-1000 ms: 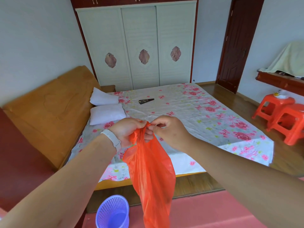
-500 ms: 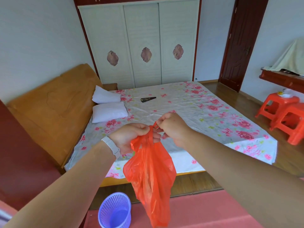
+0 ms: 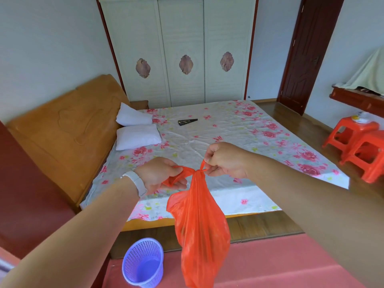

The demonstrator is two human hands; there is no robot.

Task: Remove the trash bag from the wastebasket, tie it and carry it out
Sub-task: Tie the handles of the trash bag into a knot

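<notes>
An orange-red trash bag point(image 3: 199, 225) hangs in mid-air in front of me, its neck gathered into a knot between my hands. My left hand point(image 3: 160, 175), with a white wristband, grips one loose end of the bag's top. My right hand point(image 3: 226, 161) pinches the other end and holds it a little higher. The two ends are stretched apart from the knot. A purple mesh wastebasket point(image 3: 143, 262) stands on the floor below my left arm, with no bag in it.
A bed point(image 3: 239, 132) with a floral sheet, two white pillows and a small dark object lies ahead. A white wardrobe stands behind it. A dark door point(image 3: 307, 53) is at the back right. Orange stools point(image 3: 359, 146) stand at the right.
My hands have drawn apart sideways, pulling the bag's ends tight into a knot. The bag's neck has narrowed and the bag hangs slightly higher.
</notes>
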